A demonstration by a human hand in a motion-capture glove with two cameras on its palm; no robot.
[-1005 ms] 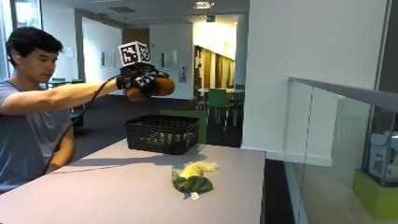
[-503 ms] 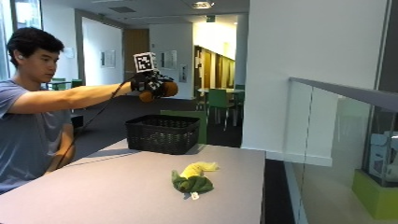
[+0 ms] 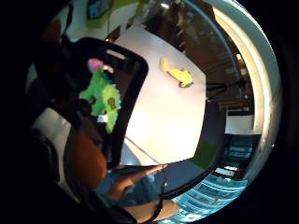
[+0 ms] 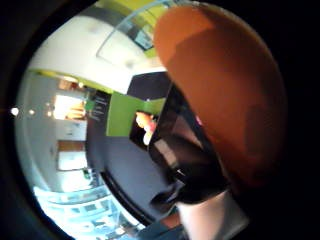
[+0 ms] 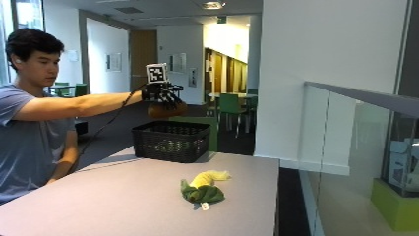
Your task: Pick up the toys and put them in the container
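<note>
The gloved right hand (image 5: 164, 101), arm outstretched, is held above the black mesh basket (image 5: 171, 141) at the table's (image 5: 118, 196) far end, fingers curled round a smooth orange-brown rounded toy (image 5: 165, 110). A bright green plush with a pink head (image 3: 103, 95) lies inside the basket (seen from the palm). A yellow-and-green plush (image 5: 203, 187) lies on the tabletop, well apart from the basket.

Ceiling lamps light the room evenly, and the corridor behind glows brightest. The counter (image 5: 131, 196) shows pale glare in the palm views, whose edges bend strongly. A soft shadow sits under the toy (image 5: 201, 189).
</note>
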